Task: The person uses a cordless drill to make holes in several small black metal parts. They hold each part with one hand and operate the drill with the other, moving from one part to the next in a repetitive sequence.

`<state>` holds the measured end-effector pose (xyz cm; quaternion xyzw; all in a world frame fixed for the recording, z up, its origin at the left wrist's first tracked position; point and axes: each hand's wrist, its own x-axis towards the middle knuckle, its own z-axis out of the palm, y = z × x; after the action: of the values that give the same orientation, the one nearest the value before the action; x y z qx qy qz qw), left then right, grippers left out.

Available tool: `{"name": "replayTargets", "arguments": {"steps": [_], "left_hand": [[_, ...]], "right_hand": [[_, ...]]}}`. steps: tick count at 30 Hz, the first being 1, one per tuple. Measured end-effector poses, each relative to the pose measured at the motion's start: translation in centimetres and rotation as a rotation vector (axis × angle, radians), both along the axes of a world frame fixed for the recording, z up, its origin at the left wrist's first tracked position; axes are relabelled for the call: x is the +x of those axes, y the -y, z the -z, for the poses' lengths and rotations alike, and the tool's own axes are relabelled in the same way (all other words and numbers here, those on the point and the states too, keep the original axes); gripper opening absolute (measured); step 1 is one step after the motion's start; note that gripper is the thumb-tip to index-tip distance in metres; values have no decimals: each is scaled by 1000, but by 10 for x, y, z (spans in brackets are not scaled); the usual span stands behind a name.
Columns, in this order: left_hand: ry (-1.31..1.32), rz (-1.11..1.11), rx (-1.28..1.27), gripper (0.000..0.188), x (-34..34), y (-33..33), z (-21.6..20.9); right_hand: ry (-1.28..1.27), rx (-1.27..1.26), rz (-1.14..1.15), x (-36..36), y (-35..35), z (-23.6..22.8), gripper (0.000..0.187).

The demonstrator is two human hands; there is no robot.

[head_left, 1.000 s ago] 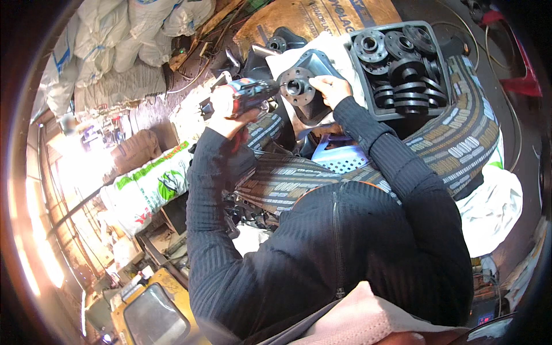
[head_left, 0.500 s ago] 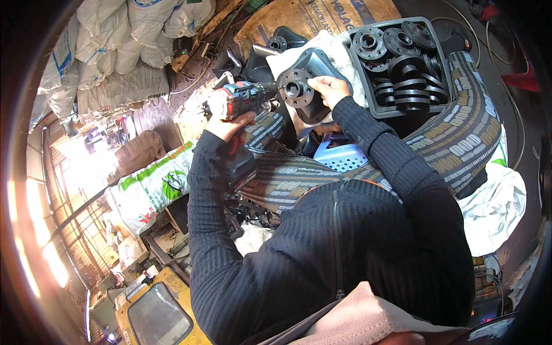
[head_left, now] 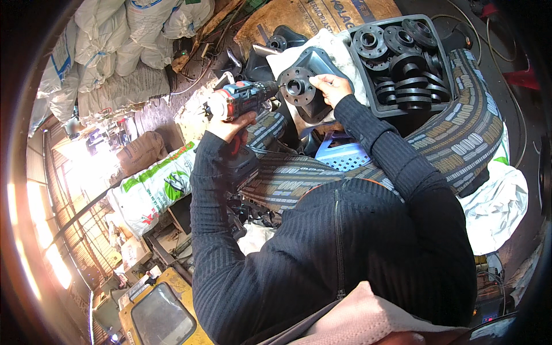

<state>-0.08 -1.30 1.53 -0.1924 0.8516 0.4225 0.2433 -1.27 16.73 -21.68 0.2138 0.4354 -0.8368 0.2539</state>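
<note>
My left hand [head_left: 233,127] is wrapped round the grip of a blue, red and black cordless drill [head_left: 243,96]. Its chuck points right, and the bit end is at the left edge of a round dark flange [head_left: 301,100] with a raised centre hub and a ring of holes. On the flange's upper right, the thumb and fingers of my right hand [head_left: 334,91] are pinched at the rim. The flange sits on a dark, box-shaped plastic part [head_left: 322,62], which lies on white cloth-like material [head_left: 348,68] in front of me.
A grey crate [head_left: 372,108] of similar flanges stands at the far right. Patterned fabric [head_left: 460,144] covers my legs, with a light-blue perforated basket [head_left: 340,156] between them. White sacks [head_left: 103,49] are piled at the far left; another dark part [head_left: 278,42] lies beyond.
</note>
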Motion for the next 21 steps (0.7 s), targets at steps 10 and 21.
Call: {"name": "replayTargets", "arguments": {"steps": [10, 21], "left_hand": [[70, 97, -75, 24, -5, 5, 5], [8, 233, -41, 51, -30, 24, 28]], "right_hand": [[34, 24, 11, 1, -1, -2, 25], [-190, 465, -23, 0, 1, 30, 33]]}}
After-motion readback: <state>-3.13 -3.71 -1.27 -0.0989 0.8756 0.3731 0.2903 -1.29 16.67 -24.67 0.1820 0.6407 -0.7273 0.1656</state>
